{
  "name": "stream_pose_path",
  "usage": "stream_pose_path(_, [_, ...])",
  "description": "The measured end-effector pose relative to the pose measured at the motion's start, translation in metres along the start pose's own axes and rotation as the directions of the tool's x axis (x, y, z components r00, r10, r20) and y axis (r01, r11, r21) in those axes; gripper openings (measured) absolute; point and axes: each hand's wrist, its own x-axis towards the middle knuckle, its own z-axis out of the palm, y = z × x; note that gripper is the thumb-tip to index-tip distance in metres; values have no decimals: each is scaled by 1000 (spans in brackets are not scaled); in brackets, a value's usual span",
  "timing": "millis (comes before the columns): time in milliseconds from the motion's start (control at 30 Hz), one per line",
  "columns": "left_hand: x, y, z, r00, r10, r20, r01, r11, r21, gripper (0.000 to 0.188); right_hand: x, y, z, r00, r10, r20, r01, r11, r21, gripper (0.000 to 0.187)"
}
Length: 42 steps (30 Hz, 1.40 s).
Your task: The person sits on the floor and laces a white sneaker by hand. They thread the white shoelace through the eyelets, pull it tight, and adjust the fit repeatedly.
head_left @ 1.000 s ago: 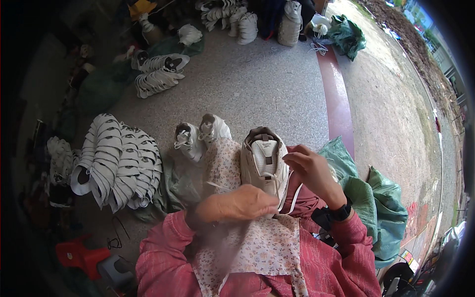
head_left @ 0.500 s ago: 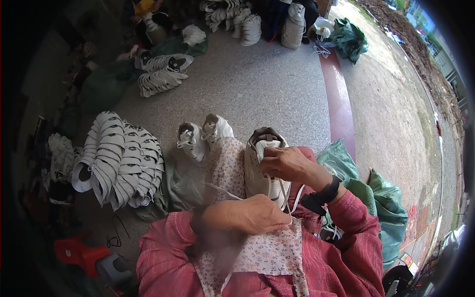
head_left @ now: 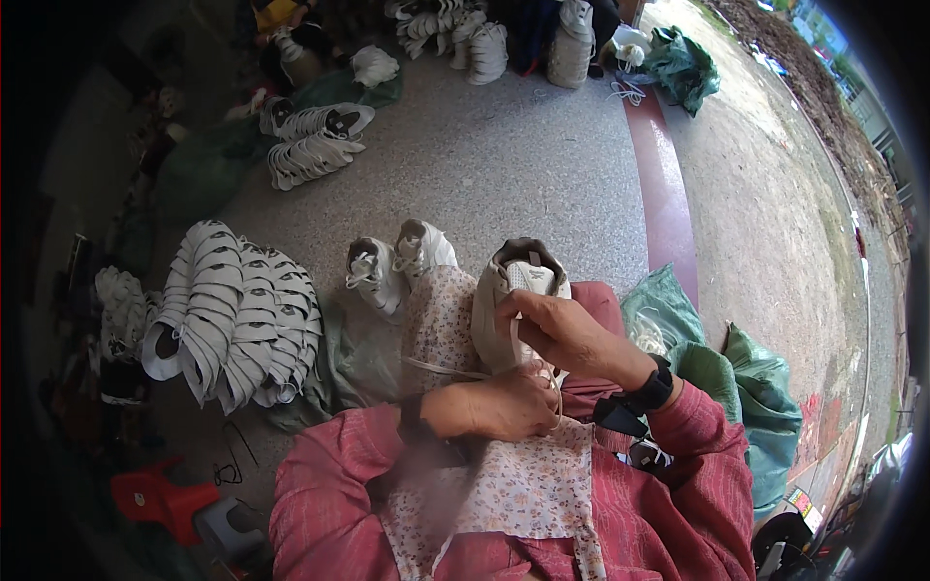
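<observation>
A cream sneaker (head_left: 491, 302) lies on my lap with its dark-lined collar facing away from me. Over its lacing area, my right hand (head_left: 567, 334) has thumb and fingers pinched on a white shoelace (head_left: 514, 337). Close below, near the toe end, my left hand (head_left: 499, 402) is closed, with lace running by its fingers; its fingertips are partly hidden. A strand of lace stretches leftward across the flowered apron (head_left: 436, 324). My hands cover much of the toe and the eyelets.
Two laced sneakers (head_left: 373, 276) stand just beyond my left knee. Stacked white shoe uppers (head_left: 237, 315) fill the left side, and another stack (head_left: 315, 155) lies farther off. Green sacks (head_left: 760, 412) sit at my right. A red plastic stool (head_left: 165, 504) stands lower left. Another person (head_left: 291, 29) sits at the far left.
My left hand has moved up toward the shoe and my right hand. The right hand has shifted slightly down, away from the collar. The long lace loops beside the shoe have drawn in.
</observation>
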Motion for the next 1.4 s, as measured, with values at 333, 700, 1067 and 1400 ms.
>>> stream_pose_path(333, [5,25,-68,944,-122,306,296,726,-621,30,10,31,32,996,-65,57,83,918,-389,14])
stream_pose_path(700, [-70,-6,-100,875,-466,-132,386,835,-393,25,-19,17,55,956,-289,58,293,909,-297,18])
stream_pose_path(1067, [-45,-46,-32,877,-404,-260,327,899,-292,21,-54,19,72,929,-327,172,368,852,-372,22])
stream_pose_path(1400, [-62,-26,-41,737,-648,-192,166,450,-878,33,-57,12,79,991,16,-133,22,960,279,13])
